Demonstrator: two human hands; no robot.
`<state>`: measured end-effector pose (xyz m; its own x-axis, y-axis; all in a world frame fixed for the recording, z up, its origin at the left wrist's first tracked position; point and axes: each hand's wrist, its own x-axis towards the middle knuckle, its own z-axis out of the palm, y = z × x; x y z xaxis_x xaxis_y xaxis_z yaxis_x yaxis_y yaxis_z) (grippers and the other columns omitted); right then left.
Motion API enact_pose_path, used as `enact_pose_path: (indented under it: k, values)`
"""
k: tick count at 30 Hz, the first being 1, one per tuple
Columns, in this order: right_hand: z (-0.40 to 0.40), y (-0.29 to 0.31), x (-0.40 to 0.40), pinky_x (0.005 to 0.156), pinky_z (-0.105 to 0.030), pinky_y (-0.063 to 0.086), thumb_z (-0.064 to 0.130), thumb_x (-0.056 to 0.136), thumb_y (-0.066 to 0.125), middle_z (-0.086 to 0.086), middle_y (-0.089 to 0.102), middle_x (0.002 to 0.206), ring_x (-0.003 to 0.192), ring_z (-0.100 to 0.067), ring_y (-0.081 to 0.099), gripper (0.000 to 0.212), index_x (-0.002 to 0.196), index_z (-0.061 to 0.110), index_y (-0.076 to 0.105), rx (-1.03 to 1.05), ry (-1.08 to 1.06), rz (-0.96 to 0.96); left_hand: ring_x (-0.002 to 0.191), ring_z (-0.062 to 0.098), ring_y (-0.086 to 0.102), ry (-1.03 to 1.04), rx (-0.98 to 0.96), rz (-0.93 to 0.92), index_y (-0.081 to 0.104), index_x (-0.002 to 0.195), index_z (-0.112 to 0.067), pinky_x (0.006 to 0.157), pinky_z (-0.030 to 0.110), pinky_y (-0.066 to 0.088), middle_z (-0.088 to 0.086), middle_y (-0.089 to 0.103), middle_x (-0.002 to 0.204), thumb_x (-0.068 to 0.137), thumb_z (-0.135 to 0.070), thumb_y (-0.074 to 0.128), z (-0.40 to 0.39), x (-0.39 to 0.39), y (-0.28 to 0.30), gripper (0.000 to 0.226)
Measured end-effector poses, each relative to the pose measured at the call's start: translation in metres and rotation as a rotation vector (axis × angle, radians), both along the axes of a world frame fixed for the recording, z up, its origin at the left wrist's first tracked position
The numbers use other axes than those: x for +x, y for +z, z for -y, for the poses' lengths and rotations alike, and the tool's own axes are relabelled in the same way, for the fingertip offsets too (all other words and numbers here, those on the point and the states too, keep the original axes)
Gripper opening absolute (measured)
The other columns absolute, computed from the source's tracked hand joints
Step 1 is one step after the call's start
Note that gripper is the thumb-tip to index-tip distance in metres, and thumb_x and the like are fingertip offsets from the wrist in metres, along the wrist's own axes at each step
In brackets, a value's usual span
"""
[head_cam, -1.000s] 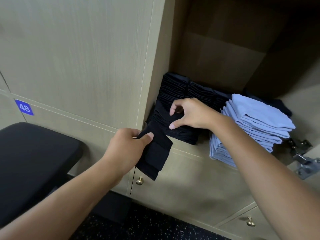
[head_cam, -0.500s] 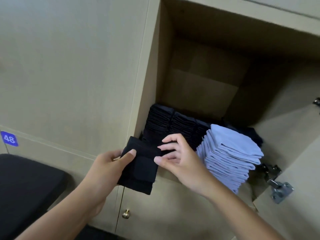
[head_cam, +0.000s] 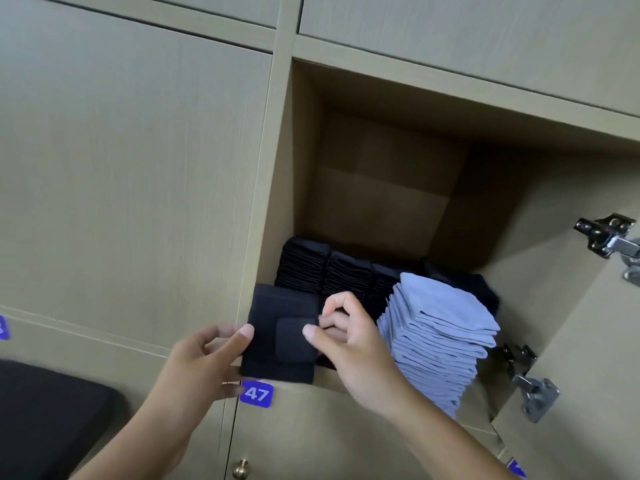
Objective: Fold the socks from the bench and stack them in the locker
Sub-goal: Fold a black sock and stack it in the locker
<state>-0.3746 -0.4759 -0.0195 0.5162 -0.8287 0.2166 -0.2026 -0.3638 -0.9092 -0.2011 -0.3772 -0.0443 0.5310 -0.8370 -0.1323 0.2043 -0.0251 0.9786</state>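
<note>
The folded black sock [head_cam: 280, 336] covers the left hand's [head_cam: 204, 365] fingers apart from the thumb, and hides the near part of the black stacks [head_cam: 325, 275]. The blue stack [head_cam: 438, 341] hides most of a dark pile [head_cam: 474, 289] behind it (what it is made of cannot be told). The bench [head_cam: 52, 420], the open door's upper hinge [head_cam: 613, 237] and a blue tag at the left edge [head_cam: 2, 327] are cut off by the frame.

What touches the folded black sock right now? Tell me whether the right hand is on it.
Touching. The head view shows the right hand's thumb lying on the folded black sock, while the left hand holds its other edge.

"47" on blue door tag [head_cam: 256, 394]
</note>
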Motion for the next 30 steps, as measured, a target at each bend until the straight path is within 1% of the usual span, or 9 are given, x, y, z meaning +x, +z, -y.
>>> enact_pose_path:
  k: [2,7,12,14,16,18,23,26,30]
  values:
    - [0.007,0.01,-0.004,0.069,-0.014,0.042,0.014,0.094,0.066,0.01,0.062,0.079,0.071,-0.005,0.055,0.027,0.085,0.037,0.056,-0.046,-0.058,0.04,0.064,0.025,0.073,-0.005,-0.001,0.051,0.067,0.098,-0.007,0.05,0.024,0.051,0.005,0.077,0.079,0.099,-0.027,0.063,0.002,0.0,-0.002,0.021]
    - [0.038,0.039,-0.012,0.077,-0.024,0.05,0.012,0.1,0.059,0.007,0.063,0.08,0.08,-0.009,0.058,0.019,0.098,0.023,0.075,-0.073,-0.176,0.048,0.066,0.015,0.074,-0.047,0.021,0.412,0.067,0.09,-0.019,0.067,0.034,0.049,-0.008,0.077,0.084,0.099,-0.036,0.061,0.003,-0.007,-0.01,0.021]
    - [0.091,0.075,-0.012,0.09,-0.033,0.051,0.003,0.103,0.053,-0.009,0.071,0.106,0.097,-0.018,0.064,0.024,0.102,0.015,0.074,0.053,-0.265,0.079,0.064,0.009,0.065,-0.043,0.072,0.72,0.064,0.085,-0.03,0.06,0.033,0.048,-0.021,0.069,0.08,0.096,-0.045,0.06,0.0,-0.009,-0.015,0.019]
    - [0.114,0.086,-0.01,0.089,-0.032,0.054,-0.001,0.102,0.052,-0.011,0.07,0.11,0.103,-0.02,0.063,0.027,0.097,0.016,0.072,0.155,-0.272,0.109,0.059,0.009,0.061,-0.045,0.078,0.766,0.063,0.085,-0.031,0.06,0.034,0.048,-0.024,0.067,0.079,0.096,-0.044,0.06,-0.001,-0.01,-0.015,0.018]
    - [0.133,0.095,-0.009,0.073,-0.024,0.05,-0.005,0.098,0.054,-0.011,0.067,0.113,0.105,-0.02,0.06,0.026,0.098,0.016,0.07,0.228,-0.284,0.097,0.058,0.009,0.06,-0.047,0.08,0.785,0.063,0.085,-0.031,0.06,0.034,0.049,-0.028,0.066,0.08,0.096,-0.044,0.06,-0.001,-0.01,-0.014,0.017]
    - [0.151,0.099,-0.008,0.067,-0.022,0.046,-0.008,0.097,0.055,-0.011,0.064,0.114,0.106,-0.019,0.058,0.026,0.105,0.013,0.069,0.261,-0.3,0.067,0.059,0.008,0.061,-0.051,0.087,0.809,0.063,0.085,-0.032,0.062,0.034,0.05,-0.032,0.065,0.081,0.095,-0.043,0.06,-0.001,-0.01,-0.014,0.016]
    - [0.187,0.096,-0.008,0.071,-0.021,0.049,-0.007,0.098,0.056,-0.015,0.064,0.126,0.118,-0.023,0.059,0.028,0.114,0.012,0.068,0.225,-0.324,-0.018,0.064,0.004,0.062,-0.049,0.1,0.852,0.063,0.085,-0.033,0.061,0.031,0.05,-0.038,0.062,0.084,0.095,-0.044,0.061,-0.001,-0.008,-0.015,0.015]
    - [0.193,0.094,-0.007,0.068,-0.02,0.049,-0.007,0.098,0.057,-0.011,0.063,0.118,0.112,-0.019,0.058,0.032,0.125,0.006,0.066,0.219,-0.322,-0.061,0.065,0.002,0.062,-0.05,0.109,0.86,0.062,0.085,-0.034,0.064,0.03,0.051,-0.039,0.062,0.083,0.095,-0.044,0.061,-0.001,-0.008,-0.016,0.014]
    - [0.197,0.089,-0.003,0.065,-0.02,0.05,-0.007,0.096,0.06,-0.01,0.067,0.111,0.104,-0.017,0.062,0.031,0.124,0.003,0.067,0.233,-0.323,-0.111,0.067,-0.003,0.06,-0.05,0.113,0.867,0.062,0.084,-0.034,0.063,0.028,0.048,-0.04,0.062,0.082,0.095,-0.044,0.061,-0.001,-0.009,-0.016,0.014]
